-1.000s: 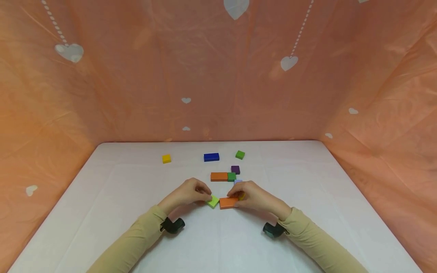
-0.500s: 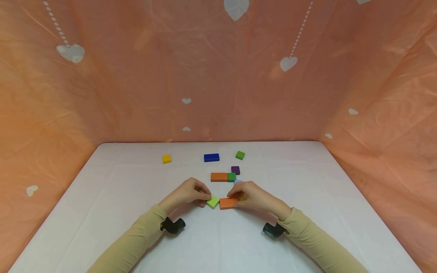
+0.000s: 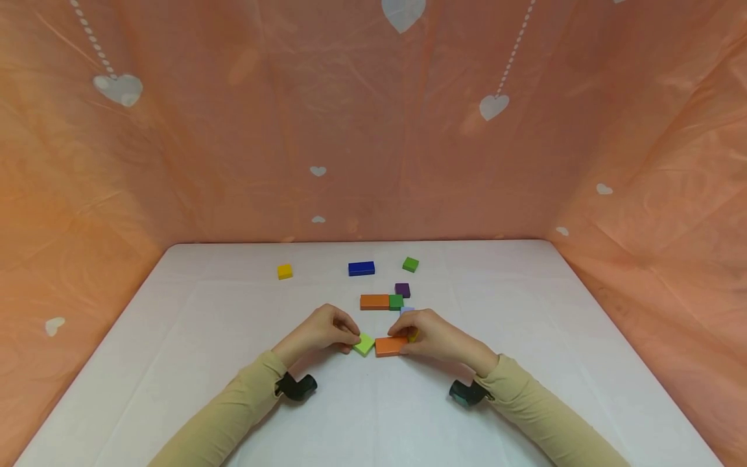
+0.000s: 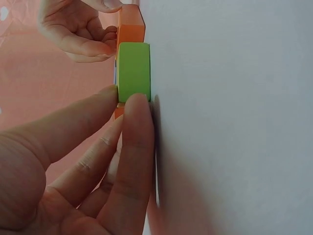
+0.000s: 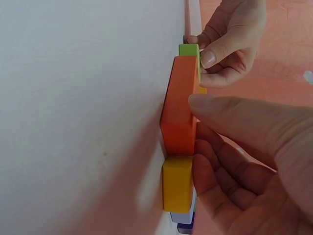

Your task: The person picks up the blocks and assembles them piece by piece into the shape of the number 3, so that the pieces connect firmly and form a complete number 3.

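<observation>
My left hand [image 3: 325,329] pinches a lime green block [image 3: 364,345] by its left side. The block lies turned at an angle on the table, its corner right at the near orange block [image 3: 389,347]. Thumb and fingers of my right hand [image 3: 434,335] hold that orange block at its right end. In the right wrist view a yellow block [image 5: 177,183] sits against the orange one beside my curled fingers; the head view shows just a sliver of it. Behind my right hand, a pale lilac block [image 3: 406,311] is partly hidden.
Farther back, another orange block [image 3: 375,302] stands against a dark green block [image 3: 396,302], with a purple block [image 3: 403,290] behind. A yellow square block [image 3: 284,272], a blue block [image 3: 362,268] and a green block [image 3: 411,264] lie near the back edge of the white table [image 3: 175,363].
</observation>
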